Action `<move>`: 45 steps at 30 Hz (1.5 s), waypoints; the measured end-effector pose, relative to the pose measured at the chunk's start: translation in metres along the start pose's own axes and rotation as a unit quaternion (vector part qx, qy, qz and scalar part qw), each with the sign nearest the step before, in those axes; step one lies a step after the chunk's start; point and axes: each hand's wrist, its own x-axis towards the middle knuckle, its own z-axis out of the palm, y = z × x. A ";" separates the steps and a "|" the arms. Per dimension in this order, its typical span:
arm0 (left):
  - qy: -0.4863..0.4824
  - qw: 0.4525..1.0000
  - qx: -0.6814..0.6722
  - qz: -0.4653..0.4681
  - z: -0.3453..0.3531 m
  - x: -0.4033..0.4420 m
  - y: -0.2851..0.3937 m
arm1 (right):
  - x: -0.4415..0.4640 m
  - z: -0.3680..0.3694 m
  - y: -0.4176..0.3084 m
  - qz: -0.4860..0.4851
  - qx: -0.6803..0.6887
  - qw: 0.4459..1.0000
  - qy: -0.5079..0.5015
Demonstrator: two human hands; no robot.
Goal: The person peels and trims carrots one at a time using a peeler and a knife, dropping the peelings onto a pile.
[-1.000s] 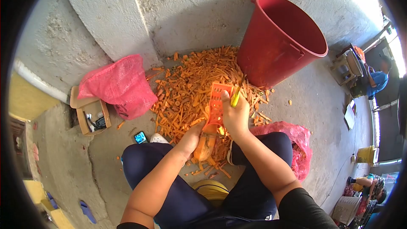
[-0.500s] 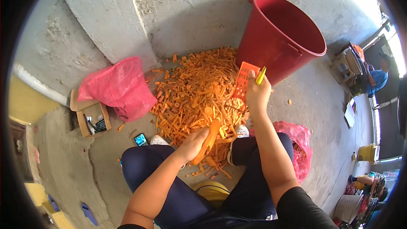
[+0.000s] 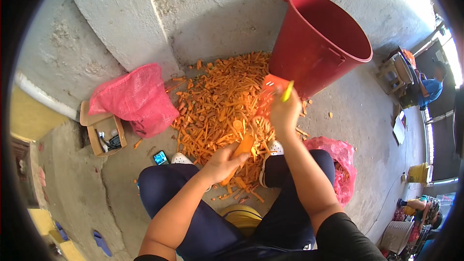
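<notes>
My left hand (image 3: pixel 221 164) is closed round a thick peeled carrot (image 3: pixel 245 145), tilted with its upper end toward the heap. Held in my right hand (image 3: pixel 285 113) is an orange slotted plastic grater (image 3: pixel 270 86), blurred by motion. A slim yellow piece (image 3: pixel 288 91) sticks out beside that hand's thumb; its kind cannot be made out. The grater is above and right of the carrot, apart from it. Beneath both hands spreads a heap of carrot strips and pieces (image 3: pixel 217 92) on the floor.
A tall red bin (image 3: pixel 309 43) stands against the wall. Pink mesh sacks lie left (image 3: pixel 133 99) and beside my right leg (image 3: pixel 342 159). A cardboard box (image 3: pixel 104 147) and phone (image 3: pixel 160 158) are at left. Two people are farther off at right.
My right hand with the grater has moved slightly left and down, now blurred. The carrot in my left hand has shifted slightly, and the fingers now wrap further over it.
</notes>
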 end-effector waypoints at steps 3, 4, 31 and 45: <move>0.015 1.000 0.015 0.006 -0.001 -0.004 0.003 | 0.029 -0.019 0.002 0.083 0.052 0.995 -0.002; 0.044 0.997 0.055 0.029 -0.003 -0.004 0.004 | 0.028 -0.020 0.002 0.061 0.043 0.997 -0.026; 0.125 0.944 0.287 0.105 -0.032 -0.014 0.026 | -0.028 -0.006 0.030 -0.162 -0.160 0.789 -0.570; -0.070 0.946 0.289 0.126 0.009 -0.012 0.016 | -0.056 0.046 0.094 -0.092 -0.287 0.753 -0.586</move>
